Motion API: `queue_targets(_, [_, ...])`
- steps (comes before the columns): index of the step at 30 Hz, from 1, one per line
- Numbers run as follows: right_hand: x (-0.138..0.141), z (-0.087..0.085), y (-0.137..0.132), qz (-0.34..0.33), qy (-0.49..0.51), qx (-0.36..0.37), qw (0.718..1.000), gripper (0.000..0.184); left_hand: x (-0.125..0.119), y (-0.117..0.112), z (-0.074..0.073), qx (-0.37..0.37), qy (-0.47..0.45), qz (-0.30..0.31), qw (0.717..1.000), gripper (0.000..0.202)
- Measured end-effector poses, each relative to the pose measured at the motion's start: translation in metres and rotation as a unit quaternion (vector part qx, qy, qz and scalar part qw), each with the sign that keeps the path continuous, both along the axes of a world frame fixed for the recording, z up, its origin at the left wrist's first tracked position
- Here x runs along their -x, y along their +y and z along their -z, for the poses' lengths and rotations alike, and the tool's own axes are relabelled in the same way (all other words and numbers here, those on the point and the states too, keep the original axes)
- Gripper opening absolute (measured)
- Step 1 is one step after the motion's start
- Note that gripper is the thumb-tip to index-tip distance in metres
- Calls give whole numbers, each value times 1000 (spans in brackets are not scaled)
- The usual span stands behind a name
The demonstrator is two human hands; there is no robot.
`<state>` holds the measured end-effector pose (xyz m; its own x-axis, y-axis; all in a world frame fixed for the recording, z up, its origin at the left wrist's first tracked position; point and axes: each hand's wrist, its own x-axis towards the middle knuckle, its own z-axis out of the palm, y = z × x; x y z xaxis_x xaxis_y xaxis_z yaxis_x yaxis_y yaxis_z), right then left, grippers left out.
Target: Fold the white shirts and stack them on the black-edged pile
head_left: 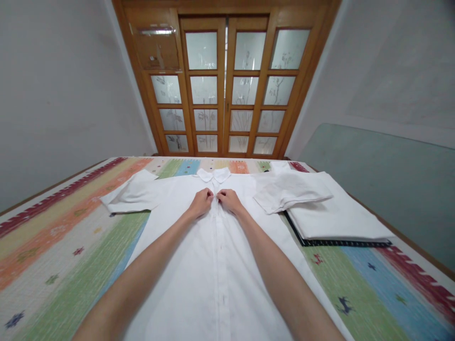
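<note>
A white short-sleeved shirt (pixel 185 284) lies spread face up, its collar pointing away from me and its button front running down the middle. Just below the collar, my left hand (pixel 202 202) pinches the left side of the front opening. Close beside it, my right hand (pixel 229 200) pinches the other side, the fingertips of both hands almost meeting. Any button between the fingers is too small to make out. The left sleeve lies flat, while the right sleeve (pixel 295 189) rests over a stack of folded white cloth (pixel 341 213).
Under the shirt is a striped, multicoloured cover (pixel 88 246) with small woven figures. A black patterned item (pixel 348 244) shows beneath the folded white stack on the right. Wooden doors with frosted panes (pixel 227 85) stand beyond the far edge, and a pale green board (pixel 384 175) leans at right.
</note>
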<state>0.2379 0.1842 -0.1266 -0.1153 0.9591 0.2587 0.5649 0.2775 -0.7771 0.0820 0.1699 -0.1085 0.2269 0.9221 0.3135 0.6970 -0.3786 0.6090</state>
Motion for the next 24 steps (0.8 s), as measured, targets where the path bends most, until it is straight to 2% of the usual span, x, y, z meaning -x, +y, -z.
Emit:
queue_targets(9, [2,-3,-2,-1,1,4,1000,19,-5,-2,0,-4,26,-7,1000,15])
queue_targets(15, [4,-5,-4,6,-36,-11,999,18,-11,-2,5,-32,92,-78,992,11])
queue_targets(24, [4,-6,-5,2,-60,-16,998,19,-5,-1,5,-1,82,-68,994,16])
